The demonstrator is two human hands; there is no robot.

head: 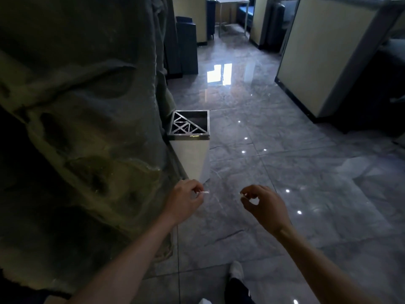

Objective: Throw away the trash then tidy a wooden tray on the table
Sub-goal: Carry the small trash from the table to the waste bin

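White scrap sits pinched in the left hand, near the steel bin on the floor; right hand fingers pinch a small white bit.

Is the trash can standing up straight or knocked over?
Standing upright. The trash can sits on the shiny floor beside the rock wall, with its metal lattice top facing up.

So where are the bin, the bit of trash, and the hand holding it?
Bin [190,154]: head view, on its pale front wall.
Trash [205,192]: head view, on the small white tip.
Left hand [184,201]: head view, on the back of the hand.
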